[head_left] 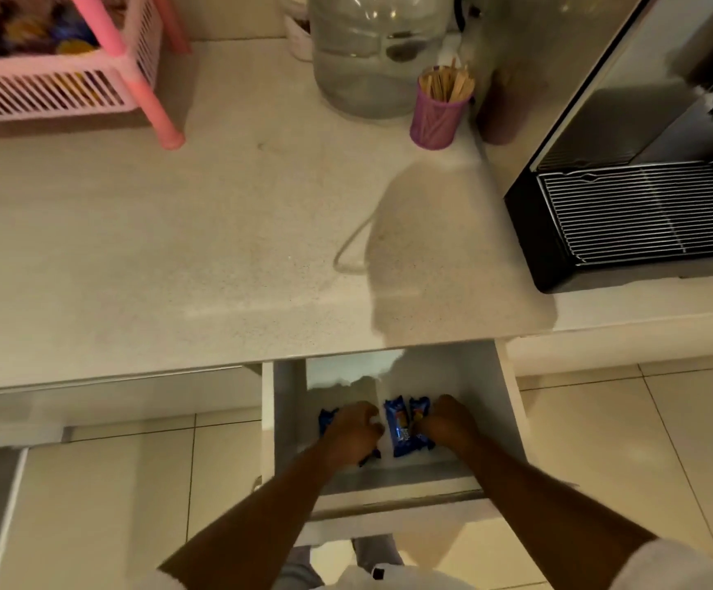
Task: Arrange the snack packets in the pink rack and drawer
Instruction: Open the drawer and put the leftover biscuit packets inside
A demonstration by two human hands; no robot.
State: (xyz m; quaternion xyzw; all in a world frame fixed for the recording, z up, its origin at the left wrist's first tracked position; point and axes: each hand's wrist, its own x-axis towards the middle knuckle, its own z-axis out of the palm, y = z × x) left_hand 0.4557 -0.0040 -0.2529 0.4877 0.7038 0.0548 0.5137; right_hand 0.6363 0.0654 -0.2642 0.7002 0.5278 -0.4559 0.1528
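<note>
- Lining up the small blue foil snack packets (398,427) in the open white drawer (510,402) is judged to be the step in hand; two packets are seen lying side by side on the drawer floor, in the gap between the two sets of fingers.
- The right hand (446,423) is curled, its fingers touching or pinching the right-hand packet of the pair; which of the two cannot be told.
- The left hand (352,432) is curled over more blue packets (327,419), which show just beyond and below its knuckles; a firm hold on them cannot be confirmed.
- Packets would best be set parallel, edges touching, and pushed from the fingertips toward the drawer's back wall, so that room is kept near the front.
- A light pinch at the packet ends is advised, since foil is likely to slip and the contents to crush.
- Well beyond the fingers, up on the pale stone counter (218,249), the pink slatted plastic rack (61,95) stands at far left, already holding assorted packets.
</note>
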